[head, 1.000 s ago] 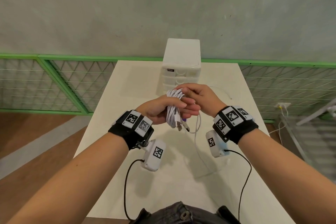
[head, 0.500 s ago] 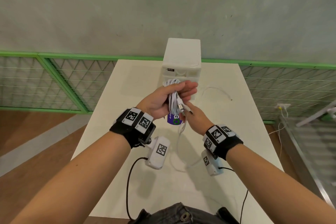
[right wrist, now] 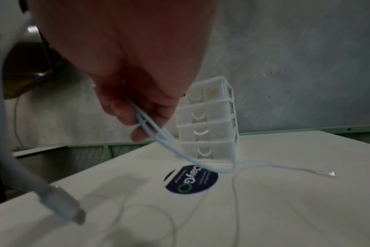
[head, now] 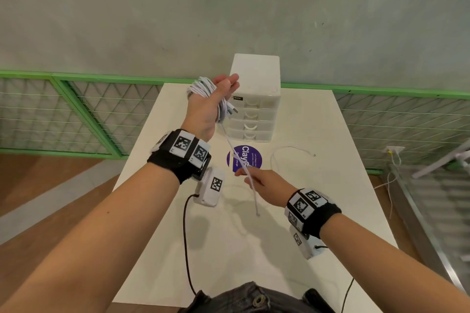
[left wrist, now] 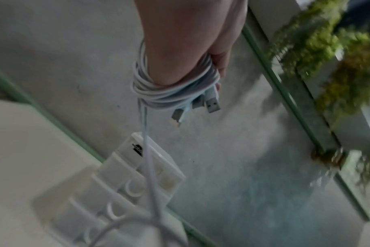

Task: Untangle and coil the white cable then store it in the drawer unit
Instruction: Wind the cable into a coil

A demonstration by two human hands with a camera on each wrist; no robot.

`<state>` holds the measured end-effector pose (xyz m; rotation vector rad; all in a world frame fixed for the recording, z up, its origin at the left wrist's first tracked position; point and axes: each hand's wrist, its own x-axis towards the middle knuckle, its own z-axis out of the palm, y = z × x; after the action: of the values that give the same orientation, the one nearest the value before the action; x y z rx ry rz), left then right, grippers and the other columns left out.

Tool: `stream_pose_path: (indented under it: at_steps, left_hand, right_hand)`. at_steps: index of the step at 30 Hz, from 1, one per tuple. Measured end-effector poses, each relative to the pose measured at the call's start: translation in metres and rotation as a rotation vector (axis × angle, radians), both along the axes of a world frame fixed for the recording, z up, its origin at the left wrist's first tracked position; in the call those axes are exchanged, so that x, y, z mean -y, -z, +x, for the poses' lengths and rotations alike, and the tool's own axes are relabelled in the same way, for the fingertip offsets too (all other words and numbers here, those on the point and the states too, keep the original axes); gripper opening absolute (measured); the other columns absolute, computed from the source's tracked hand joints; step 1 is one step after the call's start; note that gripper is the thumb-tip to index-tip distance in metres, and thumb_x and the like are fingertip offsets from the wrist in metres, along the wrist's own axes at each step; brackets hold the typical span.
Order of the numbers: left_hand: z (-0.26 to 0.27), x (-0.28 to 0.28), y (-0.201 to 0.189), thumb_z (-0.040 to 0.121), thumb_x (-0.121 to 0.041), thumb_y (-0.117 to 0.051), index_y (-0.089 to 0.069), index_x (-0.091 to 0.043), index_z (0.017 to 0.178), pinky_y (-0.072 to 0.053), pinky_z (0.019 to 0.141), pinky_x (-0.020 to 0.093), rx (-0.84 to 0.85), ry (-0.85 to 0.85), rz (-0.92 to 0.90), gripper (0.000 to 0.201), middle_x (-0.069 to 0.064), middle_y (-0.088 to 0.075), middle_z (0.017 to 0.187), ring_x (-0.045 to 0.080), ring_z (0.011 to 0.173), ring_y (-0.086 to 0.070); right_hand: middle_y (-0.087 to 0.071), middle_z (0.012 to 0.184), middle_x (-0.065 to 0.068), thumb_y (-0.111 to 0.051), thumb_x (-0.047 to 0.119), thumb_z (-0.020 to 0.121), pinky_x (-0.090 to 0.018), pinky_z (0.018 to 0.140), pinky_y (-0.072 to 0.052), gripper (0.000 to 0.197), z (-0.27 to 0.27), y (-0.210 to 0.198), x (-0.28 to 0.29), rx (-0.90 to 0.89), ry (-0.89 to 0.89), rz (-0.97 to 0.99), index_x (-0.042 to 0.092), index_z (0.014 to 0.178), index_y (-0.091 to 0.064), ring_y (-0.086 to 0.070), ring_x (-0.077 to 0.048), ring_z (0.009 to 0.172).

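Note:
The white cable (head: 203, 89) is coiled in several loops round my left hand (head: 216, 101), which is raised in front of the white drawer unit (head: 254, 99). The left wrist view shows the coil (left wrist: 171, 93) with its USB plugs (left wrist: 211, 103) sticking out below a curled finger. One strand runs taut from the coil down to my right hand (head: 248, 175), which pinches it low over the table (head: 330, 198). The free end (head: 257, 213) dangles beyond my fingers (right wrist: 137, 120). All the unit's drawers (right wrist: 209, 123) look shut.
A thin white cable (head: 292, 148) lies curved on the table right of a round purple sticker (head: 244, 160). The unit stands at the table's far edge against a grey wall. Green mesh fencing (head: 76, 114) runs behind; wooden floor lies to the left.
My left hand has risen up and away with the coil. My right hand has slid down the strand toward me, drawing it taut, and the purple sticker is uncovered.

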<state>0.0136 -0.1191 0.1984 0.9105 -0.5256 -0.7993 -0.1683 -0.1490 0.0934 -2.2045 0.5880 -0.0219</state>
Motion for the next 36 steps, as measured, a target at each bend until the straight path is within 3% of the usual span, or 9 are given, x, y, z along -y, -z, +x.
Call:
stream_pose_path:
  at_steps: [3,8,11,17,21,24,29,33,36]
  left_hand:
    - [0.001,0.001,0.006,0.093,-0.002,-0.052,-0.054,-0.012,0.092,-0.054,0.084,0.020,0.153,-0.070,0.072,0.010,0.007,-0.069,0.101,0.013,0.088,-0.070]
    - [0.000,-0.002,0.018,0.087,-0.006,-0.063,-0.065,-0.024,0.093,-0.048,0.098,0.032,0.379,-0.054,0.219,0.019,0.017,-0.064,0.117,0.026,0.105,-0.064]
    - [-0.001,-0.003,0.018,0.086,-0.008,-0.064,-0.072,-0.035,0.083,-0.045,0.104,0.038,0.487,-0.073,0.227,0.028,0.020,-0.064,0.120,0.029,0.114,-0.060]
    - [-0.005,0.000,-0.005,0.087,-0.005,-0.063,-0.060,-0.004,0.105,-0.051,0.089,0.022,0.602,-0.054,0.180,0.019,0.008,-0.070,0.109,0.014,0.104,-0.066]
    - [0.000,0.005,0.007,0.083,-0.019,-0.070,-0.064,-0.008,0.103,-0.057,0.078,0.033,0.843,0.040,0.416,0.023,0.005,-0.069,0.096,0.015,0.086,-0.069]
    - [-0.007,-0.002,0.011,0.090,-0.024,-0.062,-0.058,-0.009,0.100,-0.049,0.044,0.024,0.865,0.207,0.533,0.018,0.006,-0.068,0.073,0.007,0.053,-0.065]
    - [-0.024,-0.015,0.015,0.096,-0.058,-0.020,-0.063,-0.003,0.067,-0.042,0.043,0.021,0.825,0.476,0.621,0.075,0.013,-0.064,0.052,0.029,0.046,-0.062]
    - [-0.039,-0.020,0.014,0.090,-0.064,-0.003,-0.059,0.006,0.105,-0.041,0.038,0.018,0.553,0.687,0.540,0.092,0.003,-0.051,0.038,0.016,0.031,-0.048]
    - [-0.040,-0.026,0.014,0.086,-0.066,-0.025,-0.061,0.004,0.102,-0.036,0.036,0.020,0.431,0.746,0.474,0.080,-0.001,-0.038,0.034,0.014,0.028,-0.040]
  right_hand:
    - [-0.064,0.110,0.002,-0.039,0.023,0.098,-0.026,0.084,-0.042,0.028,0.003,-0.016,0.000,0.102,-0.050,-0.053,0.026,0.119,-0.057,-0.055,-0.014,0.097]
    - [-0.065,0.087,-0.004,-0.041,0.048,0.091,-0.032,0.078,-0.045,0.027,0.010,-0.042,0.002,0.284,0.007,-0.003,0.033,0.095,-0.063,-0.057,-0.020,0.082]
    - [-0.058,0.071,0.004,-0.054,0.062,0.078,-0.036,0.070,-0.045,0.027,0.012,-0.046,-0.001,0.141,0.004,-0.077,0.037,0.085,-0.057,-0.054,-0.018,0.072]
    - [-0.055,0.068,0.007,-0.042,0.033,0.096,-0.030,0.067,-0.037,0.025,0.012,-0.035,0.010,0.169,0.103,-0.082,0.033,0.074,-0.055,-0.050,-0.014,0.068]
    - [-0.064,0.075,0.010,-0.046,0.029,0.093,-0.020,0.067,-0.040,0.023,0.009,-0.056,0.014,0.406,0.101,-0.120,0.021,0.091,-0.067,-0.055,-0.006,0.071]
    - [-0.063,0.080,0.010,-0.048,0.024,0.091,-0.013,0.069,-0.040,0.023,0.010,-0.074,0.023,0.531,0.116,-0.183,0.013,0.091,-0.068,-0.055,-0.002,0.076]
    - [-0.056,0.072,0.010,-0.067,0.014,0.082,-0.012,0.061,-0.039,0.011,0.015,-0.088,0.036,0.614,0.212,-0.128,0.017,0.090,-0.059,-0.049,-0.001,0.063]
    - [-0.061,0.083,0.009,-0.070,0.005,0.076,-0.012,0.072,-0.045,0.022,0.022,-0.089,0.049,0.667,0.272,-0.048,0.020,0.092,-0.064,-0.054,0.002,0.071]
    - [-0.064,0.098,-0.003,-0.060,0.004,0.085,-0.012,0.083,-0.045,0.028,0.023,-0.081,0.063,0.602,0.285,-0.023,0.019,0.108,-0.066,-0.059,-0.002,0.085]
